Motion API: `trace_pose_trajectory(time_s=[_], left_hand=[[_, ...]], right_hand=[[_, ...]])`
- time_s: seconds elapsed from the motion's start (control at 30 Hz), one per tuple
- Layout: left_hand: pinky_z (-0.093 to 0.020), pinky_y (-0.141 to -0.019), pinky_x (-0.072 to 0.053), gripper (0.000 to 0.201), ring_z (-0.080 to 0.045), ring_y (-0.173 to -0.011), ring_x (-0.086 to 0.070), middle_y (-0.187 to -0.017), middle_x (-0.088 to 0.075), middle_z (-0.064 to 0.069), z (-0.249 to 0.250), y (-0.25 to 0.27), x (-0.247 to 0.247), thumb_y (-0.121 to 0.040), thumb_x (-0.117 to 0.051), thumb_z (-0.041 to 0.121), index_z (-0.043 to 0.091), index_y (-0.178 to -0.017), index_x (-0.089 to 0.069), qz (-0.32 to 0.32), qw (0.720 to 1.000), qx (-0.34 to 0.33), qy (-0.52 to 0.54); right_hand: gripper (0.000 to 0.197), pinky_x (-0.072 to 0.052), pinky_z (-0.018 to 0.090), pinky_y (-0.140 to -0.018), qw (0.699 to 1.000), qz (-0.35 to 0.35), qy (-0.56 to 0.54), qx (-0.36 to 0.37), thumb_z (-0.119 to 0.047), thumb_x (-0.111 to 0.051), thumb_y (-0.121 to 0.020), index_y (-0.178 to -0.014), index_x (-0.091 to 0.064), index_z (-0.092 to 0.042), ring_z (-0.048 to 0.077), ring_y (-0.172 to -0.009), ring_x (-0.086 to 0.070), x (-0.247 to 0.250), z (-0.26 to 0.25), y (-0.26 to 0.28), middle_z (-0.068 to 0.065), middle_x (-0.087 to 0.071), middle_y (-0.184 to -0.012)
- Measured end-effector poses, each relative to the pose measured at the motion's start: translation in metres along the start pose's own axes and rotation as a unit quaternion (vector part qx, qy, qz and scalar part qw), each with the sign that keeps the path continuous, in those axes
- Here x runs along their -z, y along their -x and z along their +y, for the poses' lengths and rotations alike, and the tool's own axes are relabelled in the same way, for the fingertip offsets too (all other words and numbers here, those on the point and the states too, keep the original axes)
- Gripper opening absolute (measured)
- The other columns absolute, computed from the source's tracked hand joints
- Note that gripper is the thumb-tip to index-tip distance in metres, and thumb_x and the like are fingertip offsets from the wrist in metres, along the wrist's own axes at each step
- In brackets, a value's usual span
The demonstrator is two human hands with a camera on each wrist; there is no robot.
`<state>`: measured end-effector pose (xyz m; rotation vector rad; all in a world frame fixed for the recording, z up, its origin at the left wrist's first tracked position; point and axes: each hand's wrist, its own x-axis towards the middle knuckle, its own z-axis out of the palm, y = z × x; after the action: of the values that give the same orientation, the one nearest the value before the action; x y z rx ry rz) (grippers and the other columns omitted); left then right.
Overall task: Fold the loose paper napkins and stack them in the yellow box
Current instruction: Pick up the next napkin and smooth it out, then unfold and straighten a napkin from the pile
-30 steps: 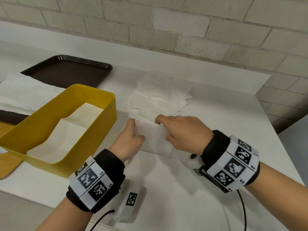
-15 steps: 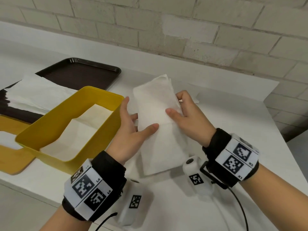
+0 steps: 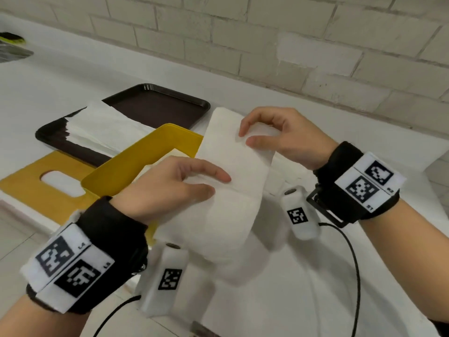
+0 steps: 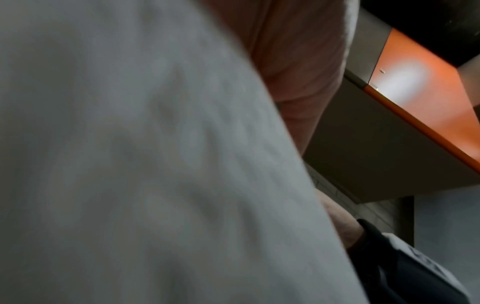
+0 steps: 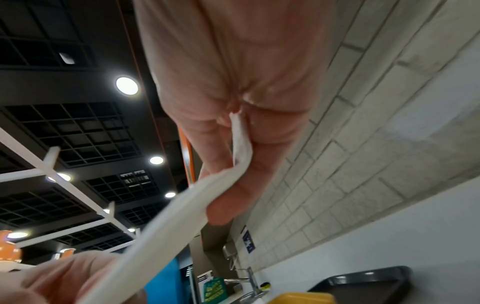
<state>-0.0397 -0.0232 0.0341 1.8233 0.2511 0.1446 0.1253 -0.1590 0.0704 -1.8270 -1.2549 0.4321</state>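
While both hands held a white paper napkin (image 3: 233,166) in the air just beside the yellow box (image 3: 136,164), that box stood open on the white desk (image 3: 303,288) with a flat layer of white napkins lying inside it. The left hand (image 3: 167,186) pinched the napkin's near part between thumb and fingers, and the right hand (image 3: 286,137) pinched its far edge; the right wrist view showed the folded paper caught between that hand's thumb and fingers. A crease ran across the sheet near the left fingertips. Behind the yellow box lay a dark brown tray (image 3: 155,105), and a stack of unfolded napkins (image 3: 102,127) rested across its near end. Left of the yellow box lay a flat yellow lid (image 3: 31,186) with an oval slot.

Compared with half a second earlier, the napkin had come closer to the yellow box, its left edge now overlapping the box's rim in the head view. The left hand had turned palm down over the sheet, and the right hand had shifted to the napkin's far end.
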Motion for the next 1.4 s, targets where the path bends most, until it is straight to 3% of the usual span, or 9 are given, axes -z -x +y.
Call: trace_pose_trajectory(time_s=[0.17,0.27,0.5,0.63,0.73,0.93,1.13,1.23,1.4], left_hand=[[-0.017,-0.065,-0.055,0.033,-0.01,-0.081,-0.07,-0.092,-0.074,0.002,0.009,0.016,0.038,-0.064,-0.076,0.0,0.019,-0.091,-0.073,-0.041,0.998,0.04,0.01],[-0.02,-0.067,-0.056,0.031,-0.013,-0.077,-0.069,-0.094,-0.074,-0.005,0.005,0.016,0.062,-0.063,-0.073,0.006,0.021,-0.09,-0.073,0.021,0.998,0.062,0.009],[-0.024,-0.064,-0.054,0.028,-0.021,-0.081,-0.06,-0.108,-0.065,-0.011,-0.019,0.0,0.091,-0.082,-0.063,-0.001,0.026,-0.086,-0.067,0.162,0.969,0.112,-0.15],[-0.021,-0.07,-0.042,0.021,-0.014,-0.079,-0.054,-0.107,-0.057,-0.003,-0.037,-0.007,0.09,-0.081,-0.068,0.01,0.027,-0.093,-0.064,0.134,0.931,0.167,-0.297],[-0.015,-0.056,-0.039,0.028,-0.008,-0.069,-0.052,-0.097,-0.052,0.002,-0.046,-0.009,0.083,-0.082,-0.067,0.01,0.023,-0.106,-0.062,0.109,0.912,0.197,-0.343],[-0.018,-0.058,-0.042,0.038,-0.012,-0.067,-0.052,-0.099,-0.057,-0.005,-0.053,-0.016,0.078,-0.08,-0.068,0.006,0.017,-0.115,-0.061,0.05,0.871,0.251,-0.419],[-0.024,-0.08,-0.045,0.044,-0.019,-0.093,-0.048,-0.117,-0.053,-0.004,-0.051,-0.022,0.068,-0.077,-0.074,0.014,0.016,-0.119,-0.061,-0.025,0.808,0.272,-0.522],[-0.028,-0.093,-0.04,0.036,-0.019,-0.115,-0.037,-0.11,-0.041,0.004,-0.048,-0.023,0.066,-0.079,-0.072,0.028,0.031,-0.114,-0.062,-0.049,0.762,0.193,-0.616],[-0.02,-0.098,-0.036,0.03,-0.011,-0.115,-0.049,-0.13,-0.054,0.009,-0.051,-0.021,0.065,-0.094,-0.047,0.029,0.036,-0.122,-0.058,-0.161,0.832,0.199,-0.493]], right_hand=[[0.018,-0.043,0.01,-0.084,1.0,0.003,0.004,0.004,0.004,-0.059,-0.083,-0.083,-0.068,-0.012,-0.006,-0.077,-0.058,-0.012,-0.017,-0.035,-0.009,-0.064,-0.083],[0.021,-0.042,0.005,-0.076,0.999,0.042,0.008,-0.003,0.006,-0.057,-0.082,-0.088,-0.067,-0.011,-0.005,-0.076,-0.056,-0.022,-0.016,-0.061,-0.009,-0.062,-0.084],[0.026,-0.038,0.022,-0.097,0.987,0.025,0.149,-0.057,-0.004,-0.067,-0.079,-0.102,-0.066,-0.017,0.016,-0.119,-0.048,-0.058,0.008,-0.1,0.001,-0.055,-0.125],[0.03,-0.032,0.015,-0.087,0.965,-0.06,0.245,-0.077,-0.009,-0.068,-0.081,-0.109,-0.064,-0.016,0.017,-0.123,-0.044,-0.075,0.02,-0.108,0.002,-0.048,-0.132],[0.035,-0.038,0.02,-0.087,0.94,-0.123,0.301,-0.103,-0.009,-0.068,-0.081,-0.116,-0.062,-0.017,0.02,-0.119,-0.049,-0.088,0.025,-0.113,0.004,-0.049,-0.132],[0.038,-0.042,0.024,-0.086,0.888,-0.238,0.375,-0.117,-0.004,-0.063,-0.085,-0.123,-0.059,-0.01,0.025,-0.117,-0.052,-0.105,0.026,-0.122,0.01,-0.052,-0.131],[0.036,-0.041,0.032,-0.091,0.818,-0.274,0.5,-0.08,-0.023,-0.062,-0.086,-0.12,-0.059,-0.013,0.023,-0.112,-0.046,-0.122,0.032,-0.129,0.002,-0.048,-0.123],[0.027,-0.039,0.038,-0.096,0.803,-0.25,0.54,-0.024,-0.023,-0.065,-0.082,-0.108,-0.062,-0.015,0.027,-0.116,-0.037,-0.127,0.031,-0.132,-0.002,-0.04,-0.128],[0.042,-0.033,0.024,-0.096,0.736,-0.383,0.557,-0.027,-0.01,-0.03,-0.1,-0.142,-0.034,-0.012,0.023,-0.129,-0.039,-0.129,0.027,-0.132,0.006,-0.038,-0.144]])
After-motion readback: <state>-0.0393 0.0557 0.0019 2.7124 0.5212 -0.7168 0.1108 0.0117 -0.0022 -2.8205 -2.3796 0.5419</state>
